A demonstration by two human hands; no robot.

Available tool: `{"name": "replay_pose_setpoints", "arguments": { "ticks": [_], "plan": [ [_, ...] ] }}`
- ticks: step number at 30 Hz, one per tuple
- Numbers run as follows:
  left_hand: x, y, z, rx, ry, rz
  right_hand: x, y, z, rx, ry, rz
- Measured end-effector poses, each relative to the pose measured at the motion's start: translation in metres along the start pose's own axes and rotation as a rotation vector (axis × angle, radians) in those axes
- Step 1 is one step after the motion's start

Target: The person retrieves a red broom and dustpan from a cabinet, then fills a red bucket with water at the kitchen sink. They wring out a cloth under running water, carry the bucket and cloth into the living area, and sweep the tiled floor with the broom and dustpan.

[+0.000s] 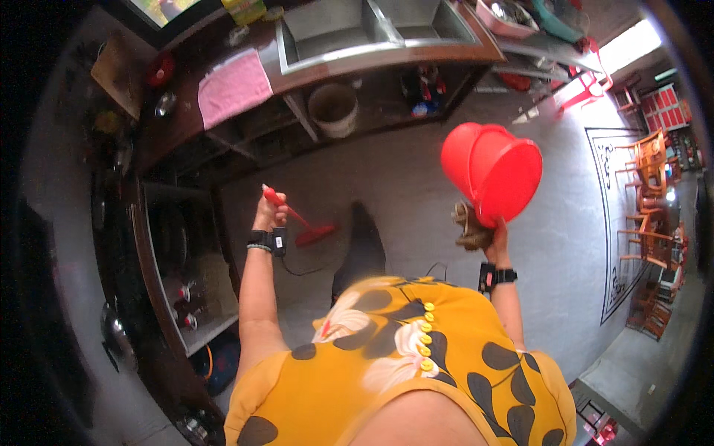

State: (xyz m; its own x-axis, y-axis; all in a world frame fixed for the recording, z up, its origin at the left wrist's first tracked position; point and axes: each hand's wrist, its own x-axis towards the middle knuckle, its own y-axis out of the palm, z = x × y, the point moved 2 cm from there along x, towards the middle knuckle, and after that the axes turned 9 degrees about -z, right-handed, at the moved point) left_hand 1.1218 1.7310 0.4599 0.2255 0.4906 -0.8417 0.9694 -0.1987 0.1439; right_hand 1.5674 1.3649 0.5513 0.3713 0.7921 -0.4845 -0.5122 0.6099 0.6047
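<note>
My left hand is closed round the handle of a red long-handled tool. Its flat head is blurred and sits low over the grey floor. On the other side, my right hand grips the edge of a red plastic bucket, which is tilted with one round end facing right. Just beneath the bucket, by my fingers, shows a brown item; I cannot tell what it is or whether I hold it. Both wrists wear black bands with small boxes.
Ahead runs a dark counter with a steel double sink and a pink towel. A pale bucket stands under it. Left is an open-fronted cabinet. Wooden chairs line the far right, beyond a black floor border.
</note>
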Motion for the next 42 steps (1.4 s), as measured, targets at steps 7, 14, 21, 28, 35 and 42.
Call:
{"name": "replay_pose_setpoints", "arguments": {
  "ticks": [7,14,21,28,35,42],
  "plan": [
    [0.195,0.000,-0.093,-0.227,0.144,-0.088,0.090,0.044,0.030,-0.023,-0.015,-0.489],
    [0.253,0.003,-0.180,-0.259,0.086,-0.241,0.157,0.130,0.075,-0.012,0.036,-0.325],
    [0.275,-0.041,-0.172,-0.360,-0.034,-0.344,0.261,0.146,0.111,0.016,0.051,-0.267],
    [0.160,0.019,-0.160,-0.478,0.202,-0.604,0.371,0.238,0.173,-0.012,0.142,0.005],
    [0.022,0.312,-0.297,0.227,0.733,-0.137,0.443,0.306,0.193,0.118,0.382,0.404],
    [0.062,0.424,-0.357,0.376,0.942,0.015,0.487,0.288,0.157,-0.092,0.398,0.217]
  ]
}}
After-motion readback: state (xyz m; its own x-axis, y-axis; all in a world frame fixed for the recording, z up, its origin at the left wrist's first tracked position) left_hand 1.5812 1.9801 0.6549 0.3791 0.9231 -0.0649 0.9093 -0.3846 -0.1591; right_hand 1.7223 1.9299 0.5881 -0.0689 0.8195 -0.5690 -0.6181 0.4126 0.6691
